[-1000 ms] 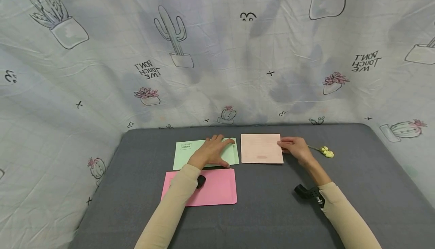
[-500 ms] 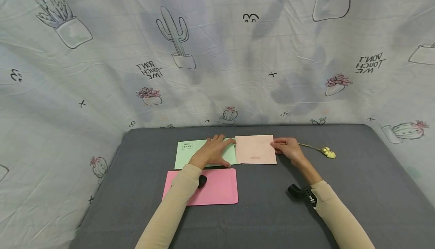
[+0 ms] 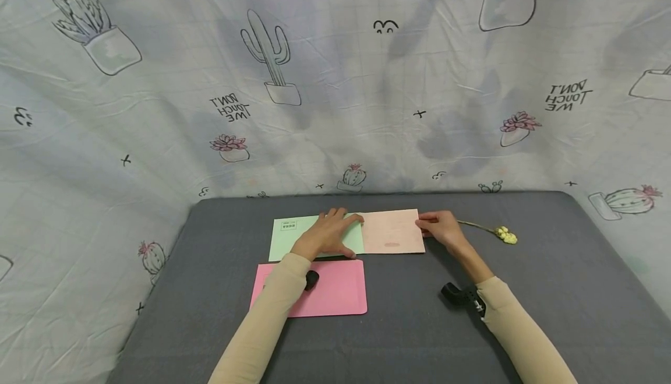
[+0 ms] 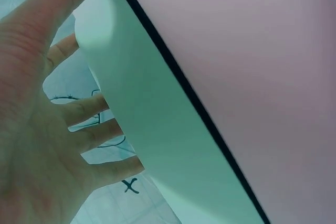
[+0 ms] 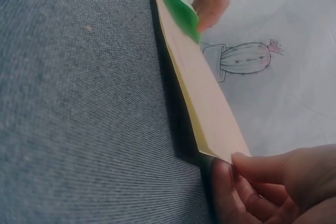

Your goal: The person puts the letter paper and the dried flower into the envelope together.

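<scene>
On the table lies a pale green envelope with a small printed box at its upper left. My left hand rests on its right part with fingers spread; in the left wrist view the fingertips touch the green paper. My right hand pinches the right edge of a peach-coloured card between thumb and fingers. The card's left end is inside the envelope's mouth; in the right wrist view the green flap covers that end, and the card is raised slightly off the cloth.
A pink envelope lies in front of the green one, partly under my left forearm. A yellow flower on a stem lies right of my right hand. The grey table ends at a cactus-printed cloth.
My right hand has moved left with the card, which goes from beside the green envelope to partly inside its mouth. The left hand has stayed on the envelope.
</scene>
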A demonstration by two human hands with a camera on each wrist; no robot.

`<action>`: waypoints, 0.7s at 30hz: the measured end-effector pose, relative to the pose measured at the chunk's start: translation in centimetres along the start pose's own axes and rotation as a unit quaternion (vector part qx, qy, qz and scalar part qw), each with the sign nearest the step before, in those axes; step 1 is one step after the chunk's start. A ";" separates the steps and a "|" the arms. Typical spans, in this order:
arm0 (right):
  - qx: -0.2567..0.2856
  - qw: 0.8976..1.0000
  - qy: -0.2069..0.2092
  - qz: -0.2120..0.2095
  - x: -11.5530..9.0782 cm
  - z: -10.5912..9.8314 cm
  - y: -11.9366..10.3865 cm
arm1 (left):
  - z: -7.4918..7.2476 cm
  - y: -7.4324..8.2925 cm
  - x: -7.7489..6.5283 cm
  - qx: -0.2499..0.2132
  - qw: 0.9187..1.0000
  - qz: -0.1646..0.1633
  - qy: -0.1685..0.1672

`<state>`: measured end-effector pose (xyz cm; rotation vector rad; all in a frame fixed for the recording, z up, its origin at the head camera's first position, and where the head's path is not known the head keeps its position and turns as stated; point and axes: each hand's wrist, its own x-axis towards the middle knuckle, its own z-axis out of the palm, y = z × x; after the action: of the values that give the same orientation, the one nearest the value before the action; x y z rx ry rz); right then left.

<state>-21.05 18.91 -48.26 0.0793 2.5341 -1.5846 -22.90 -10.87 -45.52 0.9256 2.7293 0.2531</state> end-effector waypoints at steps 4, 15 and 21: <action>-0.010 1.000 0.004 -0.009 -0.1 0.2 0.0 | -0.1 0.1 -0.1 -0.005 1.000 0.004 -0.003; 0.007 0.999 0.032 -0.008 -0.1 1.1 -0.6 | 0.0 0.0 -0.1 -0.002 1.000 0.010 0.005; 0.014 0.998 0.055 -0.013 -0.1 1.5 -0.8 | 0.1 -0.1 -0.1 -0.010 1.000 0.010 0.010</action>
<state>-20.89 17.24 -48.17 0.1426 2.6060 -1.6690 -22.86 -10.94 -45.64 0.9504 2.7324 0.2943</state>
